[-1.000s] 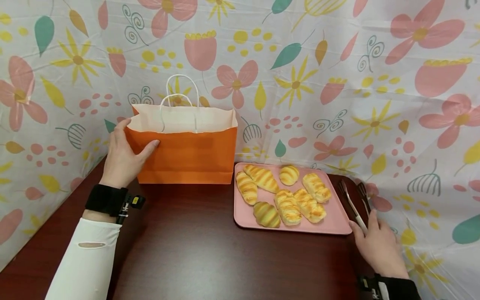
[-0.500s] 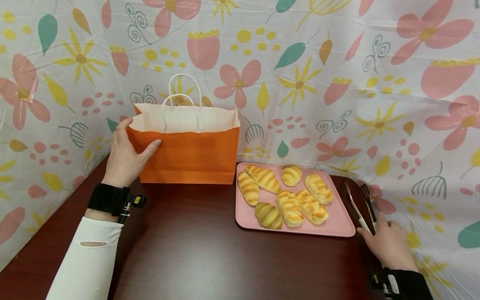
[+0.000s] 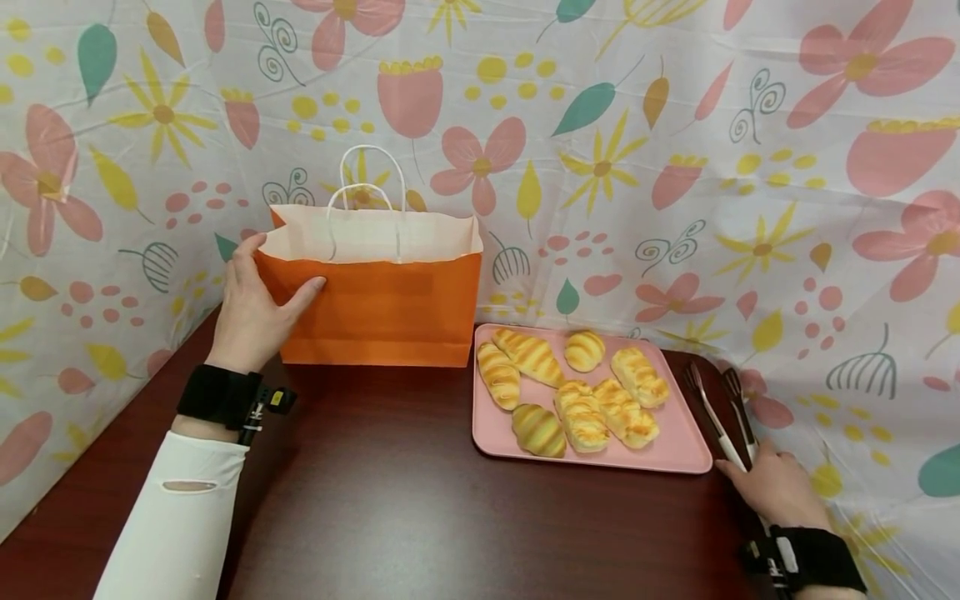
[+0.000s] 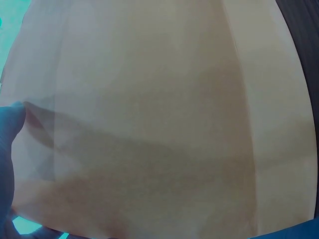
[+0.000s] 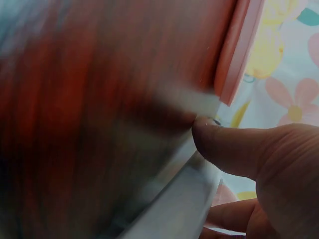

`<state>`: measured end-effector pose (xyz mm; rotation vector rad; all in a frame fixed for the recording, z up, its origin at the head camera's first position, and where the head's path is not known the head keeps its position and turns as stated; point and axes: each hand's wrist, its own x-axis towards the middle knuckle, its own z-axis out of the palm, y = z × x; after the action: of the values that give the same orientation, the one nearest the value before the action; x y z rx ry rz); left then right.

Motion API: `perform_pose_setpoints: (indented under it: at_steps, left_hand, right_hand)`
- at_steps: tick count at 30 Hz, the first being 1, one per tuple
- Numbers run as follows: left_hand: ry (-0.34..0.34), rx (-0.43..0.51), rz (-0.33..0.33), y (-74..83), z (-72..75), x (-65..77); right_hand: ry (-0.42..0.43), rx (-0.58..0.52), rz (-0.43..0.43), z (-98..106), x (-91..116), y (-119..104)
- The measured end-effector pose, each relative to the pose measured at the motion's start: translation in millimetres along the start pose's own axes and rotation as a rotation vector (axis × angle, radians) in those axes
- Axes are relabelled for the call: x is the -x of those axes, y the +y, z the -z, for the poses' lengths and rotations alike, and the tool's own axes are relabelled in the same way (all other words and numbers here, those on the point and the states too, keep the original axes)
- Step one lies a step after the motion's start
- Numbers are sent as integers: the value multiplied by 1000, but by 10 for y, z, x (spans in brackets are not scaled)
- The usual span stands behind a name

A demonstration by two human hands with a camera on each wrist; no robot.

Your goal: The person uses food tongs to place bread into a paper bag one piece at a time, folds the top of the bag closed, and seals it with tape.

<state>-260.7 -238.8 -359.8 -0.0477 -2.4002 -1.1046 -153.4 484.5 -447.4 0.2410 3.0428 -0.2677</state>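
Observation:
An orange paper bag (image 3: 375,312) with a white lining and white twisted handles stands upright, its mouth spread. My left hand (image 3: 251,312) grips its upper left corner, thumb on the front and fingers round the side. The bag's front fills the left wrist view, with the thumb (image 4: 9,129) at the left edge. My right hand (image 3: 783,487) holds white-handled tongs (image 3: 731,437), whose two dark-tipped arms are spread apart beside the tray. In the right wrist view the thumb (image 5: 224,144) lies against a pale handle (image 5: 174,204); the fingers are partly hidden.
A pink tray (image 3: 682,450) holds several breads, among them a greenish striped roll (image 3: 538,431), a round bun (image 3: 584,351) and a long loaf (image 3: 528,357). The dark wooden table (image 3: 390,500) extends in front. Behind it hangs a flowered cloth (image 3: 585,125).
My right hand has shifted slightly right, and the tongs' handles have shifted with it. The whole head view has shifted a little. My left hand stays on the bag.

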Motion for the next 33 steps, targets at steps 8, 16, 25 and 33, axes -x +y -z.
perform_pose_setpoints:
  at_steps: [8, 16, 25, 33]
  left_hand:
    - [8, -10, -10, -1, -5, 2]
    - [5, -8, -6, 15, -4, 12]
    - [9, -13, -10, 21, -3, 5]
    - [7, -5, 4, 30, -8, 8]
  right_hand:
    - [-7, -20, 2, 6, -21, 20]
    - [-47, -27, -21, 20, -36, 44]
    - [-20, -29, -74, 53, -17, 39]
    - [-14, -123, -107, 61, 9, 41]
